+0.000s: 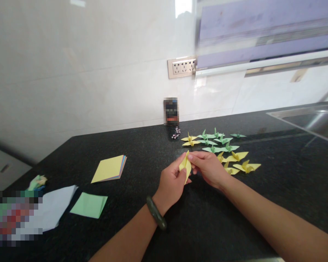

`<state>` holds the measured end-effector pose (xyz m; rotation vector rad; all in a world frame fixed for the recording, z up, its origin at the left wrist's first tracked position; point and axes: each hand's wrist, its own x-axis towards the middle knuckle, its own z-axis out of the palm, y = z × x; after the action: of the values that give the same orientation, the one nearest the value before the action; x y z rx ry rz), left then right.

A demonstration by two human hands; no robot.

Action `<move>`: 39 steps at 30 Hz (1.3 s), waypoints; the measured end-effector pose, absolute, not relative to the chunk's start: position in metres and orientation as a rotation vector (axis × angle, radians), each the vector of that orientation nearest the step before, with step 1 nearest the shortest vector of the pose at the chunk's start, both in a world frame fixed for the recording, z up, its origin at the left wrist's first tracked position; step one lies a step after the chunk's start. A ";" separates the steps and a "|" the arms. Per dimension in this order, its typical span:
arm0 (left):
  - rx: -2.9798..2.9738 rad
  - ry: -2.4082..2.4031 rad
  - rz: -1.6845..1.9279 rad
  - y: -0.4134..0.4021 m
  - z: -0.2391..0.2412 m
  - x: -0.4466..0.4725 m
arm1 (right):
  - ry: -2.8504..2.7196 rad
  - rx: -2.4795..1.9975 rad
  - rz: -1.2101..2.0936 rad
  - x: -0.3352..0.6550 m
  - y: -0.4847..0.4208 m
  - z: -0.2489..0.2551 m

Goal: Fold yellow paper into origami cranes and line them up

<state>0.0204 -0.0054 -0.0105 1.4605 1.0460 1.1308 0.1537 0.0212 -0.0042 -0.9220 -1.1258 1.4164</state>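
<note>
A narrow folded piece of yellow origami paper is held upright between both hands above the dark counter. My left hand, with a dark green bangle on the wrist, pinches it low on its left side. The fingers of my right hand are closed on its upper right edge. Just beyond and to the right stand several folded paper cranes, green ones in the middle and yellow ones nearer my right forearm. Two more yellow cranes sit at the back. My fingers partly cover the folded paper.
To the left lies a stack of coloured paper squares, yellow on top. Nearer me are a green paper sheet and a white sheet beside a blurred-out item. By the wall stand a pixelated object and a beaded strap. A sink is at right.
</note>
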 end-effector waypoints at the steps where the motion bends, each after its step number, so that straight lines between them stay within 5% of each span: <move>1: 1.500 1.062 1.126 -0.005 -0.012 0.020 | -1.108 -0.919 1.426 0.154 0.021 -0.004; 25: 1.910 1.272 1.074 -0.009 -0.010 0.015 | -0.964 -0.887 1.531 0.151 0.021 -0.001; 39: 1.548 1.127 1.146 -0.008 -0.016 0.022 | -0.975 -0.941 1.435 0.149 0.018 0.005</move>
<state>0.0215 -0.0083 -0.0160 1.5479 1.1266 1.1457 0.1487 0.0175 0.0045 -0.9412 -0.9745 1.4351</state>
